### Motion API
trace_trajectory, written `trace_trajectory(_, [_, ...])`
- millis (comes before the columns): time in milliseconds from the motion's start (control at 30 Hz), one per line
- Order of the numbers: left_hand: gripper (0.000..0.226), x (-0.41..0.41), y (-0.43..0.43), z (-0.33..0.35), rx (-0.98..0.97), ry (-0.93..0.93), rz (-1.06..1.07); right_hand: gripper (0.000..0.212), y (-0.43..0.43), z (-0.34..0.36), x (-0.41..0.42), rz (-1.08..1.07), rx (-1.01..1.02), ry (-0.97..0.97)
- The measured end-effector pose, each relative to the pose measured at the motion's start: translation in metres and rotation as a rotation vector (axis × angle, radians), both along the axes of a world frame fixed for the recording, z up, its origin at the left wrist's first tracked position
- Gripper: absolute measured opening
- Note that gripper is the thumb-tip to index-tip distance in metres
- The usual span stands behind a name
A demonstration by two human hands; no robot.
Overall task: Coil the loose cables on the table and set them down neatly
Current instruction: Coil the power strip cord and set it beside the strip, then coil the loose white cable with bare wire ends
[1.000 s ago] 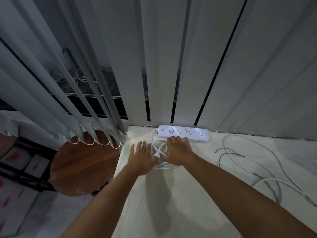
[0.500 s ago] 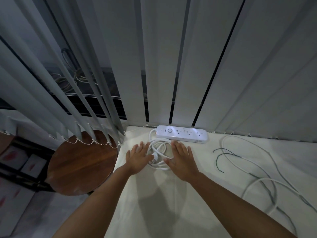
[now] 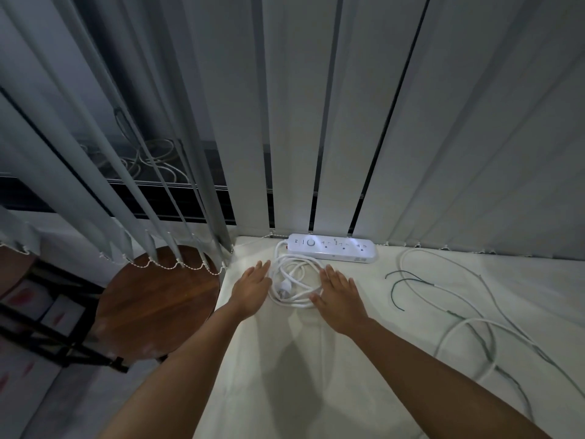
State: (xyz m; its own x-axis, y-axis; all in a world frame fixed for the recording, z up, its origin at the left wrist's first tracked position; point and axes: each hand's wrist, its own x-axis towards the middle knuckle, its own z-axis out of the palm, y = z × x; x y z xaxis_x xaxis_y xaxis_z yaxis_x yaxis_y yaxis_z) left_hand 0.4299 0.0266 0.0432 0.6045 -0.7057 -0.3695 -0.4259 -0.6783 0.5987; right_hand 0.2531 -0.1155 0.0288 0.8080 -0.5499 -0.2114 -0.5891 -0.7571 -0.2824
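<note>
A white power strip [image 3: 333, 247] lies along the back of the white table [image 3: 300, 359], against the blinds. Its thick white cord [image 3: 292, 282] sits in a flat coil just in front of it, plug end inside the loops. My left hand [image 3: 251, 288] lies flat with straight fingers at the coil's left edge. My right hand [image 3: 337, 293] lies flat at the coil's right edge, thumb touching the outer loop. Neither hand grips anything. To the right, loose thin white and dark cables [image 3: 459, 315] sprawl uncoiled across the table.
Vertical grey blinds [image 3: 348, 122] hang along the table's back edge. A round wooden stool [image 3: 155, 302] stands off the table's left edge, with a black shelf frame [image 3: 47, 327] beyond it. More cables lie behind the window glass [image 3: 148, 160].
My right hand let go of the coiled cord and slid off to its right side, opening flat. My left hand drew back slightly to the coil's left edge.
</note>
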Motion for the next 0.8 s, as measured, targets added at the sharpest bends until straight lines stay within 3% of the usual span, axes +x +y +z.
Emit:
trace_trajectory(267, [0.049, -0.032, -0.001, 0.022, -0.121, -0.197, 0.011, 0.067, 0.015, 0.019, -0.036, -0.084, 0.001, -0.028])
trace_trajectory(400, [0.042, -0.074, -0.014, 0.029, -0.238, -0.343, -0.09, 0.066, 0.024, 0.028, -0.066, -0.146, 0.013, -0.068])
trace_trajectory(600, [0.041, -0.147, -0.035, 0.022, -0.252, -0.354, -0.311, 0.059, 0.031, 0.034, -0.136, -0.303, -0.019, -0.137])
trace_trajectory(800, [0.042, -0.209, -0.054, 0.006, -0.091, -0.248, -0.526, 0.036, 0.029, 0.031, -0.214, -0.529, -0.03, -0.159])
